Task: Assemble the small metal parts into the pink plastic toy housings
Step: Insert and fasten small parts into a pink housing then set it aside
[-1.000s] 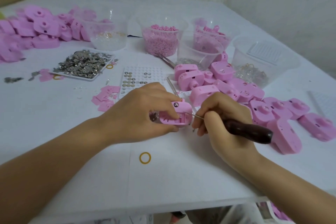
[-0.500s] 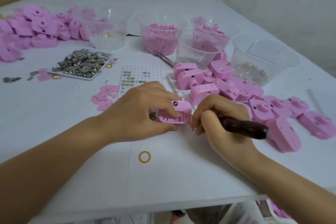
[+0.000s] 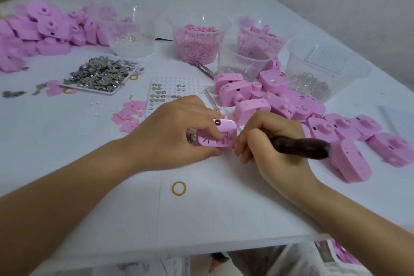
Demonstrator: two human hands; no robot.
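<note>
Far left on the worktop (image 3: pixel 56 141): a heap of housings (image 3: pixel 40 27), then a tray of metal parts (image 3: pixel 100 75), both well apart from the work.

Nearer centre: left grip (image 3: pixel 177 132) curled round one housing (image 3: pixel 220 135), fingers over the top and thumb beneath. Held low over the worktop, slotted face toward the camera; resting on the surface or not, cannot tell.

Just right of it: right grip (image 3: pixel 268 141) wrapped round a dark-handled tool (image 3: pixel 300 144), pen-fashion. Thin tip at the housing's right edge, mostly hidden behind fingertips. Metal part on the tip or already in the slot: cannot tell.

Probably the seating of a part into that slot. To do it well:
- Brace both wrists on the worktop.
- Pinch the housing firmly, without turning it.
- Guide the tip straight in, along the slot.
- Press lightly rather than lever, to avoid marring the plastic or flicking the part away.
- Hold the left fingertips out of the tip's line.

Farther right: a second heap (image 3: pixel 349 132) of housings, near the tool handle but apart from it.
</note>
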